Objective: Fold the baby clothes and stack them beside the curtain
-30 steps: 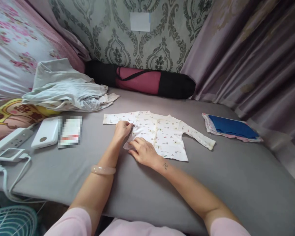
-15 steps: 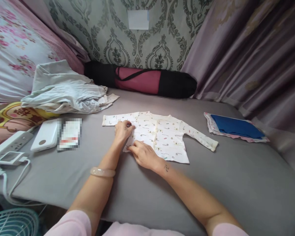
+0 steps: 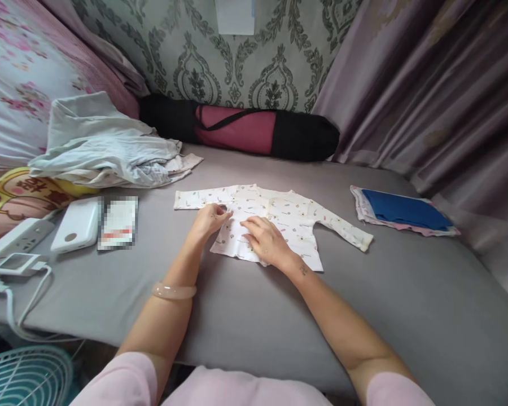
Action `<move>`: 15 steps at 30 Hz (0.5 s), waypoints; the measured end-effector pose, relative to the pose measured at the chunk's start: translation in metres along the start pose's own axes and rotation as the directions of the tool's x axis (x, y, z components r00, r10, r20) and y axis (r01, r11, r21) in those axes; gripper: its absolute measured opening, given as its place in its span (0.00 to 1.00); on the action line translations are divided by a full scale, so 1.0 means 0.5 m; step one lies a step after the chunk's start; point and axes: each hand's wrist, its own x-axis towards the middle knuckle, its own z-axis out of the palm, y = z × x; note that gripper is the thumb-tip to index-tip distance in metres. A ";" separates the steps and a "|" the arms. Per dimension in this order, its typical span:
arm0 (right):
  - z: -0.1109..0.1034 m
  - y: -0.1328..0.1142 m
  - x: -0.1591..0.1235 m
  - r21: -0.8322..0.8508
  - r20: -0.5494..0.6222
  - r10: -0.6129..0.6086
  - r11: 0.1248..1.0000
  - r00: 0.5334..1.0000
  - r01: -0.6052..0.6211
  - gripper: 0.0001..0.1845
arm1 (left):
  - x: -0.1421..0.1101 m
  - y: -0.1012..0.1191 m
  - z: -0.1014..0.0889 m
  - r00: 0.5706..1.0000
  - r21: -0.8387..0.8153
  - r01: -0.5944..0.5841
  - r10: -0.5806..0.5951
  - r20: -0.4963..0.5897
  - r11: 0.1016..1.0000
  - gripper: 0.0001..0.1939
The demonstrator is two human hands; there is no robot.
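Observation:
A small white baby shirt (image 3: 294,217) with a scattered print lies spread flat, its sleeves out to both sides. At its left side edge, just below the sleeve, my left hand (image 3: 210,220) pinches the cloth between thumb and fingers. My right hand (image 3: 267,239) rests over the middle of the front with its fingers stretched out and apart, hiding part of the button line and hem.
Grey sheet (image 3: 254,316) covers the surface. A crumpled pile of pale clothes (image 3: 110,149), a white power bank (image 3: 77,224), a blurred packet (image 3: 118,223) and a power strip (image 3: 19,239) are left. Folded clothes (image 3: 406,211) lie right; a long bag (image 3: 237,128) lies behind.
My right hand has moved from the lower left corner of the shirt up and right onto its front, its fingers now off the corner. My left hand stays at the side edge.

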 end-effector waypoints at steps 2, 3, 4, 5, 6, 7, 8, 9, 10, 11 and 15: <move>0.006 -0.005 -0.005 -0.030 0.114 -0.118 0.992 0.986 0.122 0.22 | 0.001 -0.002 0.006 1.000 0.024 -0.027 0.027 -0.009 0.999 0.12; 0.007 -0.011 -0.009 -0.033 0.184 -0.161 0.985 0.970 0.169 0.24 | 0.002 -0.003 0.009 0.999 0.028 -0.032 0.032 -0.015 0.999 0.11; 0.007 -0.018 -0.014 -0.031 0.253 -0.189 0.979 0.949 0.204 0.26 | 0.004 -0.004 0.011 0.999 0.027 -0.031 0.032 -0.017 0.999 0.10; 0.005 -0.028 -0.020 -0.027 0.317 -0.209 0.973 0.925 0.229 0.29 | 0.005 -0.004 0.013 0.999 0.021 -0.030 0.030 -0.018 0.999 0.10; 0.002 -0.038 -0.027 -0.022 0.370 -0.221 0.969 0.902 0.246 0.31 | 0.006 -0.005 0.014 1.000 0.013 -0.027 0.027 -0.016 1.000 0.09; -0.002 -0.050 -0.035 -0.013 0.414 -0.229 0.966 0.881 0.258 0.33 | 0.006 -0.006 0.014 1.000 0.004 -0.026 0.026 -0.015 1.000 0.09; -0.006 -0.062 -0.044 0.001 0.447 -0.239 0.964 0.862 0.267 0.33 | 0.006 -0.006 0.014 1.000 -0.003 -0.023 0.023 -0.015 1.000 0.09; -0.010 -0.075 -0.053 0.022 0.474 -0.251 0.962 0.844 0.274 0.33 | 0.006 -0.007 0.013 1.000 -0.007 -0.021 0.021 -0.014 1.000 0.09; -0.014 -0.088 -0.063 0.045 0.493 -0.261 0.960 0.830 0.276 0.33 | 0.006 -0.007 0.013 1.000 -0.007 -0.022 0.022 -0.013 1.000 0.09; -0.020 -0.101 -0.071 0.066 0.505 -0.270 0.959 0.820 0.275 0.32 | 0.006 -0.007 0.013 1.000 -0.003 -0.026 0.026 -0.011 1.000 0.09; -0.063 -0.122 -0.088 0.243 0.546 -0.354 0.934 0.759 0.260 0.23 | 0.000 0.000 0.007 0.999 0.032 -0.038 0.039 -0.023 0.999 0.09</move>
